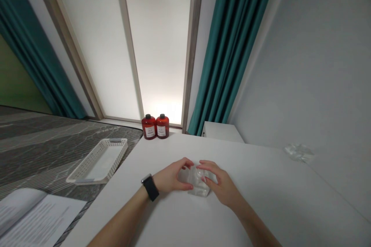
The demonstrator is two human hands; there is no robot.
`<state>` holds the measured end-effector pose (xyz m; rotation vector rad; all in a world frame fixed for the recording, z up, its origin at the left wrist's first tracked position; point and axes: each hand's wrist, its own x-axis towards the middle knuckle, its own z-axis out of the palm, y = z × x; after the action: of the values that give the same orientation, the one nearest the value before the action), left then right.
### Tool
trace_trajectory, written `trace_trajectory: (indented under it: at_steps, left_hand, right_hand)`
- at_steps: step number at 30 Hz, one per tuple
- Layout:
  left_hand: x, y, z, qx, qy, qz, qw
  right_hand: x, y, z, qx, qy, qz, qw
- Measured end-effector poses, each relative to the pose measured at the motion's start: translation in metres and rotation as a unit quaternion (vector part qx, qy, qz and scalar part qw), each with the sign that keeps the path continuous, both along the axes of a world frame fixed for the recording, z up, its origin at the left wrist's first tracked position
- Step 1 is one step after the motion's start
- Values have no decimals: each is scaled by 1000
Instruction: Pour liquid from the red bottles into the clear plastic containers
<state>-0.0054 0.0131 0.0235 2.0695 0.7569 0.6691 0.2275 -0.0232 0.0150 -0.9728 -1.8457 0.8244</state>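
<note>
A small see-through container with a squarish base rests on the white table between my two hands. Its upper part is partly hidden by fingers. My left hand, with a black-banded watch on the wrist, curves round the container's left side, thumb low and fingers at the far side. From the right, my right hand bends its fingers over the top and right side, with the thumb against the clear surface. Whether the container holds anything cannot be made out.
Two red-brown bottles with black caps stand at the table's far left corner. A white perforated basket and an open book lie on the dark patterned surface to the left. Crumpled clear plastic lies by the right wall.
</note>
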Motion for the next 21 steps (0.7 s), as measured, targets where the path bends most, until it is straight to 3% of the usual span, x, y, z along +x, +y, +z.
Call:
trace_trajectory:
  at_steps: [3,8,21]
  left_hand:
    - [-1,1,0,-16,-1,-5,1000]
    - [0,1,-1,-35,-11,-4,999]
    - [3,-4,-3,-22,-3,20,1000]
  right_hand:
    - [-1,0,2,-8,-2,7,1000]
    - [-4,0,0,34,-2,20,999]
    - [-13,-3,-10,63,12,-22,998]
